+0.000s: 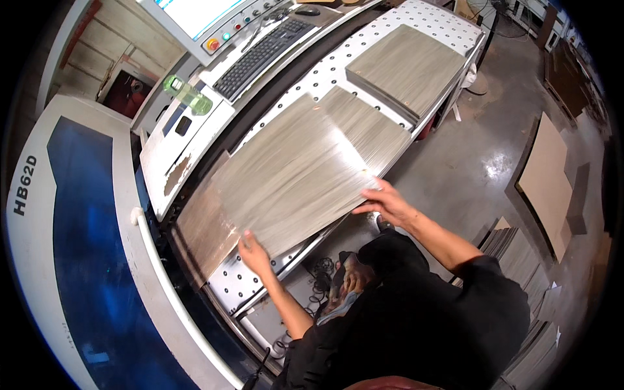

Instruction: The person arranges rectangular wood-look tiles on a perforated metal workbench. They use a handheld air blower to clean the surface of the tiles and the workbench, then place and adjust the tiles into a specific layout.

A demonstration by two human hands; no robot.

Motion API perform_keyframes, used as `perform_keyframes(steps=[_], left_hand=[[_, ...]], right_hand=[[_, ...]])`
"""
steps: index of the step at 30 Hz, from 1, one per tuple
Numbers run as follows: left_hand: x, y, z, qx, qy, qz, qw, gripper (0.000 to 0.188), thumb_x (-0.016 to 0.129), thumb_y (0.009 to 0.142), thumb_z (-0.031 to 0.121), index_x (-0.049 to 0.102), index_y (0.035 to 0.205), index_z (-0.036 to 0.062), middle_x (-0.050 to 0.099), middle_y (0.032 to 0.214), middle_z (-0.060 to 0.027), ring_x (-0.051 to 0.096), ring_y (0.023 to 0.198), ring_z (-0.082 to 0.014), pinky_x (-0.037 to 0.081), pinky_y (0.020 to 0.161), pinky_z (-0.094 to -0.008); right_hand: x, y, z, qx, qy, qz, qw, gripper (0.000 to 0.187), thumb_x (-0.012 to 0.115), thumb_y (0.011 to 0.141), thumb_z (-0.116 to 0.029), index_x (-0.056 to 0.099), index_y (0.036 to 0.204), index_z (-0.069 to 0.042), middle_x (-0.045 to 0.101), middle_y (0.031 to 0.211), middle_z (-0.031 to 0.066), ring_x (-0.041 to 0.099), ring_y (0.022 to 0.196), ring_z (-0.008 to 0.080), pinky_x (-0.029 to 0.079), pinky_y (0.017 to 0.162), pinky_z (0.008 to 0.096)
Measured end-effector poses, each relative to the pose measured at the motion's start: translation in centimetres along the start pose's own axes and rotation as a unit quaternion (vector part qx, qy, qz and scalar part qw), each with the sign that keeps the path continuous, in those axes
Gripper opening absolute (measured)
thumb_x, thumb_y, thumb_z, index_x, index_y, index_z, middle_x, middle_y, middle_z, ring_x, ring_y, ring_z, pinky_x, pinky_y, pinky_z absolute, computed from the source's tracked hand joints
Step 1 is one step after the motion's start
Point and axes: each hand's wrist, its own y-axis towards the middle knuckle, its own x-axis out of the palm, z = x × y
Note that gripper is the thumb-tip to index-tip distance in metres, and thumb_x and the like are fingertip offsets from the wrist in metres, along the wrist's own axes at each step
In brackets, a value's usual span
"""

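My two hands hold a large grey wood-grain rectangular panel (292, 172) by its near edge.
The panel stretches away from my fingers over the white table with dark round studs (234, 286). My left hand (255, 255) grips its near left corner, fingertips at the rim; what they do underneath is hidden. My right hand (388, 205) grips the near right corner, one digit over the top, the others showing just below the edge. The panel's left end overlaps a brownish, shiny flat sheet (203, 234); its right side overlaps a second grey wood-grain panel (374, 133). Farther right, near neither hand, lies a thick grey wood-grain block-like stack (409, 68).
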Motion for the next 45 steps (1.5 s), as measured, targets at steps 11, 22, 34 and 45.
perform_keyframes(steps=[11,22,34,45], left_hand=[[15.0,-10.4,20.9,0.129,-0.073,-0.299,0.943,0.071,0.062,0.098,0.047,0.051,0.134,-0.0142,0.068,0.104,-0.0268,0.067,0.092,-0.0370,0.050,0.084,-0.0431],[12.8,-10.8,24.4,0.168,-0.209,-0.390,0.881,0.064,0.070,0.096,0.027,0.045,0.149,0.0004,0.062,0.094,-0.0019,0.054,0.077,-0.0099,0.047,0.071,-0.0263],[0.9,-5.0,3.9,0.140,0.031,-0.042,0.989,0.056,0.069,0.092,0.020,0.052,0.141,-0.0001,0.057,0.127,-0.0238,0.053,0.120,-0.0384,0.040,0.105,-0.0471],[-1.3,2.1,-6.7,-0.146,0.224,-0.038,0.963,0.112,0.053,0.087,0.076,0.016,0.160,0.0003,0.003,0.156,-0.0476,-0.007,0.150,-0.0549,-0.006,0.118,-0.0663]], right_hand=[[-19.9,-3.7,-11.0,-0.217,0.066,0.247,0.942,0.037,0.057,0.104,-0.028,0.055,0.130,-0.002,0.068,0.119,0.0142,0.071,0.102,0.0226,0.062,0.083,0.0370],[-18.6,8.4,-15.9,-0.346,-0.364,0.536,0.679,0.101,0.073,0.089,-0.027,0.007,0.158,0.006,0.018,0.163,0.0308,0.020,0.152,0.0402,0.018,0.123,0.0411],[-20.2,13.8,-18.2,-0.321,-0.424,0.598,0.599,0.105,0.077,0.084,-0.034,0.015,0.154,0.013,0.022,0.160,0.0326,0.020,0.151,0.0418,0.020,0.124,0.0436],[-11.6,11.3,-13.5,-0.448,-0.578,0.447,0.516,0.062,0.066,0.090,-0.020,0.046,0.144,0.002,0.042,0.151,0.0234,0.042,0.138,0.0407,0.034,0.114,0.0479]])
